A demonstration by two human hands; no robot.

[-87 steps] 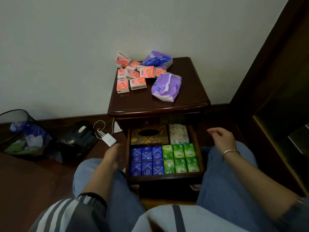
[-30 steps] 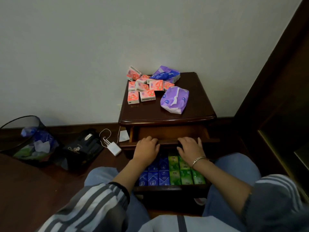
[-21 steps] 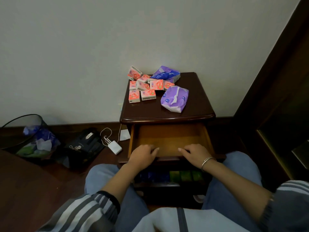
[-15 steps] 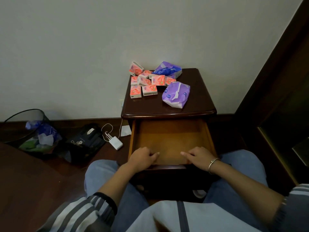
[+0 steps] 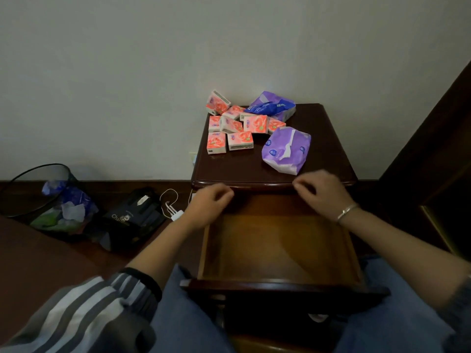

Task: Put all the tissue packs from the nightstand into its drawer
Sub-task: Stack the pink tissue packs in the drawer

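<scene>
Several small pink tissue packs (image 5: 230,126) lie in a loose heap at the back left of the dark wooden nightstand (image 5: 328,143). A purple soft pack (image 5: 286,149) lies nearer the front, and a second purple and blue pack (image 5: 274,108) sits at the back. The top drawer (image 5: 277,248) is pulled fully out towards me and has nothing in it. My left hand (image 5: 210,206) hovers over the drawer's back left corner, fingers loosely curled, holding nothing. My right hand (image 5: 319,191) hovers at the nightstand's front edge, just below the purple pack, also holding nothing.
A black mesh waste bin (image 5: 48,200) with rubbish stands on the floor at left. Beside it lie a black bag (image 5: 135,216) and a white charger with cable (image 5: 175,212). Dark wooden furniture (image 5: 441,149) rises on the right. My knees flank the drawer.
The top drawer was pulled open over the lower drawer. Both hands have since left its front edge and risen towards the nightstand top.
</scene>
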